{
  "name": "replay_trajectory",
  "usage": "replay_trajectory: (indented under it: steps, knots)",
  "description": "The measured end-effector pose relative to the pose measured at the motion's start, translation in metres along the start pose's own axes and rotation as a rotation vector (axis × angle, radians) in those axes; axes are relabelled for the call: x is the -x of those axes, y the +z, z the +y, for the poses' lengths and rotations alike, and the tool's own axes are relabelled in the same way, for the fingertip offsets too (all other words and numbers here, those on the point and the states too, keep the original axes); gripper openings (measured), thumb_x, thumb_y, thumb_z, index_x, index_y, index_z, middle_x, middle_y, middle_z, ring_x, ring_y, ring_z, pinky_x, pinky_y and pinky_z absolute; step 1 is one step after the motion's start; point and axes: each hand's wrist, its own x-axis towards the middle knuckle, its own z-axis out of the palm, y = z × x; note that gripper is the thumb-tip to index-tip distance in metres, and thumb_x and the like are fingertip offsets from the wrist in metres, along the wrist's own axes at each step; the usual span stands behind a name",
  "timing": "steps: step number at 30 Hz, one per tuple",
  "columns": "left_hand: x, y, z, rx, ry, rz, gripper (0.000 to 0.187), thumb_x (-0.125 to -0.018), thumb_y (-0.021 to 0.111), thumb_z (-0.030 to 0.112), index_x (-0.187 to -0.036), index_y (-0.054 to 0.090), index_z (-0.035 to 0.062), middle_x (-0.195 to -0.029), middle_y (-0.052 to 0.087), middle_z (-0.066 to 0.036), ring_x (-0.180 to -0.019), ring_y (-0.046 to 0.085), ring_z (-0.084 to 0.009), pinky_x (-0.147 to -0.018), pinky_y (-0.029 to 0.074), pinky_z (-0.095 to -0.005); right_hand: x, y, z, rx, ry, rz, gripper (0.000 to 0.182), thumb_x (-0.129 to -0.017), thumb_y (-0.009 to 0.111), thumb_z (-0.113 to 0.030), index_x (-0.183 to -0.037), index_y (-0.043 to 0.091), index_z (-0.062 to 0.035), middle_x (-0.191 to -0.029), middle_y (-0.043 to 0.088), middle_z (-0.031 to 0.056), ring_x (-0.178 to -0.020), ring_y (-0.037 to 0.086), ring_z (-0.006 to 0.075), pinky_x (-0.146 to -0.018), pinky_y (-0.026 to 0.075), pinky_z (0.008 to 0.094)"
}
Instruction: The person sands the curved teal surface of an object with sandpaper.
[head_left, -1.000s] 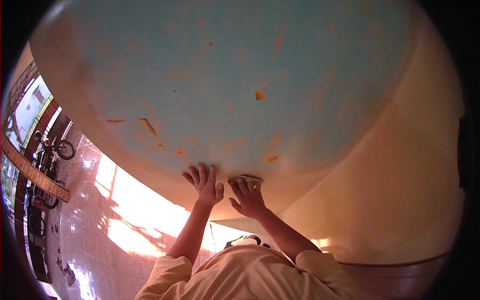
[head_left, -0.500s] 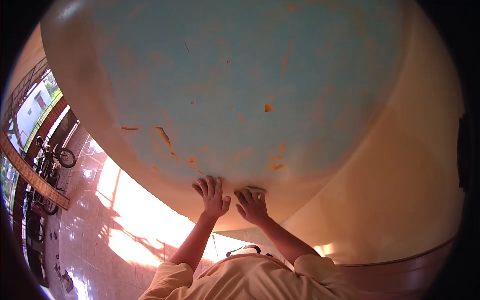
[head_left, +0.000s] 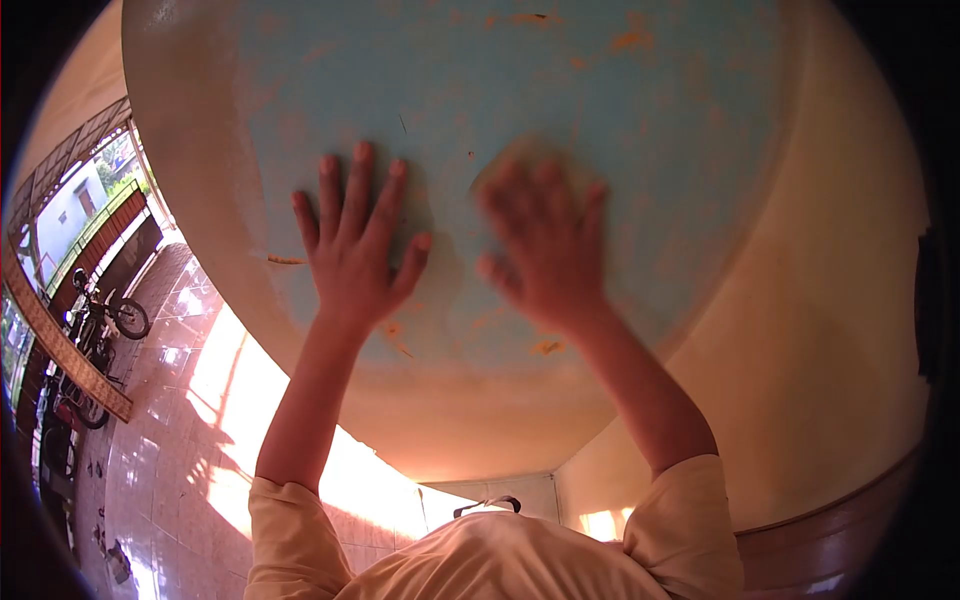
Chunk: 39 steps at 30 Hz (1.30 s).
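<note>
In front of me rises a wall with a large pale blue-green patch (head_left: 350, 80), flecked with orange marks. My left hand (head_left: 355, 245) lies flat on this patch with its fingers spread, holding nothing. To its right, my right hand (head_left: 545, 250) is blurred by motion. Under its fingers is a flat tan sheet (head_left: 574, 178), perhaps sandpaper, pressed to the wall; most of it is hidden by the hand. Chipped orange spots (head_left: 548, 348) show below the right palm.
A plain cream wall (head_left: 790, 400) stands on the right. Sunlight falls on the tiled floor (head_left: 150, 460) at the left. A motorcycle (head_left: 100, 330) is parked farther out, near a fence. A curved brown strip (head_left: 70, 355) crosses the left edge.
Both hands have moved up from the patch's lower edge onto its middle, and they are farther apart. The tan sheet has moved up with my right hand.
</note>
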Motion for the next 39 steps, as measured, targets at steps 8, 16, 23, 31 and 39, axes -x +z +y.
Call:
replay_trajectory:
  steps: [8, 16, 23, 31, 39]
  knots:
    - [-0.067, -0.013, -0.021, -0.115, 0.068, 0.083, 0.066, -0.092, 0.060, 0.048, -0.153, 0.049, 0.0257, -0.166, 0.034, -0.010, -0.154, 0.025, -0.0401, -0.118, 0.013, -0.0689, -0.040, -0.031, 0.111, 0.108, 0.068, 0.312, 0.072, -0.095, 0.056, -0.057, -0.158, 0.039, -0.0257, -0.166, 0.032, 0.0033, -0.155, 0.023, 0.0349, -0.116, 0.016, 0.0723]
    - [-0.140, -0.015, -0.009, -0.193, 0.183, 0.144, 0.065, -0.095, 0.056, 0.056, -0.155, 0.045, 0.0355, -0.168, 0.029, -0.002, -0.155, 0.020, -0.0393, -0.119, 0.013, -0.0684, -0.019, -0.007, 0.036, 0.103, 0.024, 0.067, 0.077, -0.093, 0.054, -0.061, -0.159, 0.036, -0.0258, -0.169, 0.027, 0.0028, -0.157, 0.019, 0.0333, -0.117, 0.012, 0.0744]
    - [-0.169, -0.014, 0.021, -0.310, 0.227, 0.051, 0.065, -0.101, 0.048, 0.048, -0.159, 0.037, 0.0219, -0.168, 0.027, -0.010, -0.156, 0.018, -0.0370, -0.122, 0.012, -0.0656, -0.033, -0.038, 0.147, 0.133, 0.132, 0.423, 0.068, -0.097, 0.052, -0.057, -0.157, 0.041, -0.0271, -0.167, 0.032, 0.0042, -0.154, 0.025, 0.0345, -0.117, 0.016, 0.0720]
    - [-0.161, 0.013, 0.043, -0.191, 0.211, 0.178, 0.065, -0.099, 0.052, 0.052, -0.158, 0.041, 0.0266, -0.168, 0.028, -0.006, -0.154, 0.023, -0.0412, -0.119, 0.019, -0.0672, -0.039, -0.023, 0.092, 0.031, 0.245, 0.384, 0.076, -0.096, 0.051, -0.059, -0.158, 0.038, -0.0178, -0.168, 0.028, 0.0068, -0.156, 0.019, 0.0372, -0.118, 0.009, 0.0733]
    - [-0.127, 0.016, 0.066, -0.139, 0.229, 0.076, 0.064, -0.099, 0.053, 0.049, -0.157, 0.043, 0.0243, -0.166, 0.033, -0.007, -0.154, 0.024, -0.0398, -0.118, 0.019, -0.0675, 0.159, 0.087, 0.000, 0.104, 0.165, 0.201, 0.067, -0.097, 0.047, -0.058, -0.145, 0.055, -0.0110, -0.164, 0.033, 0.0159, -0.154, 0.020, 0.0446, -0.118, 0.004, 0.0731]
